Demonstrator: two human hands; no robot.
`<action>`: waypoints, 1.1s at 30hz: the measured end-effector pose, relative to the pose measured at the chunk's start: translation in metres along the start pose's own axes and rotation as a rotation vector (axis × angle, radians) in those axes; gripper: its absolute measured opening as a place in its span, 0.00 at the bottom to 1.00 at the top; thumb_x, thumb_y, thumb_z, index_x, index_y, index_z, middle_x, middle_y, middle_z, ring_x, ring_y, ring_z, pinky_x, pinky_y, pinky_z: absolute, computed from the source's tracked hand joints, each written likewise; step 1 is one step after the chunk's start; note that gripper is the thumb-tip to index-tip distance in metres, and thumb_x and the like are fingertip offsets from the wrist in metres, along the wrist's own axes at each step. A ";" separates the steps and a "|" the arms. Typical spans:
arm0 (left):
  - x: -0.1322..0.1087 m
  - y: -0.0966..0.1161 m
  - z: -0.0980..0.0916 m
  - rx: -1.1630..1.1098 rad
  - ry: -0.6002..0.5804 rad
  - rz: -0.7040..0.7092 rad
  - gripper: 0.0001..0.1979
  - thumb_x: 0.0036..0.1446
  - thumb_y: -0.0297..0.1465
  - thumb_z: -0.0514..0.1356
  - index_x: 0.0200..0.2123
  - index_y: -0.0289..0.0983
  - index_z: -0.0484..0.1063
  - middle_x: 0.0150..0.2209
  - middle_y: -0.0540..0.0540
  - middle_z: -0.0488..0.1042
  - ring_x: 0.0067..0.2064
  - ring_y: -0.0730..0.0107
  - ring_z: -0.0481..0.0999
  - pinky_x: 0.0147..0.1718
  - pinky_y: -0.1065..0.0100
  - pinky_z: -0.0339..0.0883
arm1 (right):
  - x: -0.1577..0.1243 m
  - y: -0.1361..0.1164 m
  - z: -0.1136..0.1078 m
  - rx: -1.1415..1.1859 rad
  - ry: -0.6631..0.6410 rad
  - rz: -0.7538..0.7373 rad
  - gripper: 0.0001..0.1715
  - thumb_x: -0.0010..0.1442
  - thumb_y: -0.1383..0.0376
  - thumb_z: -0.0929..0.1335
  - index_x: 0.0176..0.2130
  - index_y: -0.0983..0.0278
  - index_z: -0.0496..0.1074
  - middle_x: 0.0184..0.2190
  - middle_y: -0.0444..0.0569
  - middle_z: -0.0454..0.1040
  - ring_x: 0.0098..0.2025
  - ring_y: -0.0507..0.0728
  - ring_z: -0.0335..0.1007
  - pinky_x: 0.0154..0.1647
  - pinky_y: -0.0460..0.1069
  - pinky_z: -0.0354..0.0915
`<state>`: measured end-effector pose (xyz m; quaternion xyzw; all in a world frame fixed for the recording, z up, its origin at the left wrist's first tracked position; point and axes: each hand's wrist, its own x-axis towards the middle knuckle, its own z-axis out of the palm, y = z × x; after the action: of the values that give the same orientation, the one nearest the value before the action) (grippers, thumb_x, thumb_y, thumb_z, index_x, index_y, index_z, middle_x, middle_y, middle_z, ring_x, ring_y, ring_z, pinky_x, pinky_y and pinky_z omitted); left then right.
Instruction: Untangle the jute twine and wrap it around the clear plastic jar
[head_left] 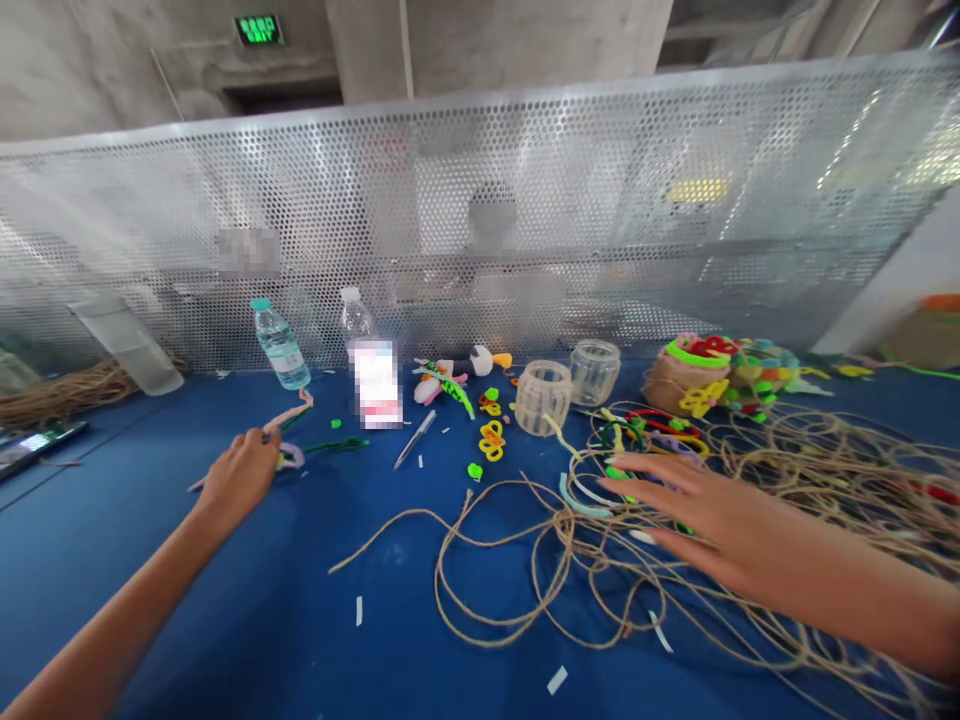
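My left hand (240, 477) is curled at the left of the blue tabletop around a pink pipe cleaner (289, 410), which rises past the fingers and also runs out to the lower left. A thin green pipe cleaner (334, 447) lies just beyond it. My right hand (720, 520) is spread flat with its fingers apart, just over a loose tangle of jute twine (570, 570). Its fingertips are nearest to a bunch of coloured pipe cleaners (637, 430), and nothing shows in its grip.
Two water bottles (280, 345) and a blurred label (376, 385) stand at the back, near a plush toy (472, 362) and two jars (544, 397). A twine-wrapped jar (686, 380) stands at the right. A perforated metal screen (480, 220) runs behind the table.
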<state>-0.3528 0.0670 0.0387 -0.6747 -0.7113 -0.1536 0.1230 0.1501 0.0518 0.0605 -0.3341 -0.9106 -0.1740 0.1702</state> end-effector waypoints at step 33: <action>0.033 -0.050 0.025 -0.146 0.132 -0.185 0.18 0.52 0.25 0.48 0.46 0.31 0.65 0.51 0.35 0.62 0.39 0.66 0.74 0.44 0.65 0.67 | 0.271 -0.163 0.076 0.353 0.043 -0.505 0.30 0.59 0.55 0.64 0.58 0.63 0.57 0.58 0.56 0.56 0.56 0.60 0.56 0.51 0.55 0.60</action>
<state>-0.4037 0.1052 0.0257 -0.6020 -0.7477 -0.2598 0.1052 -0.1685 0.1161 0.0762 -0.0589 -0.9771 -0.0569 0.1963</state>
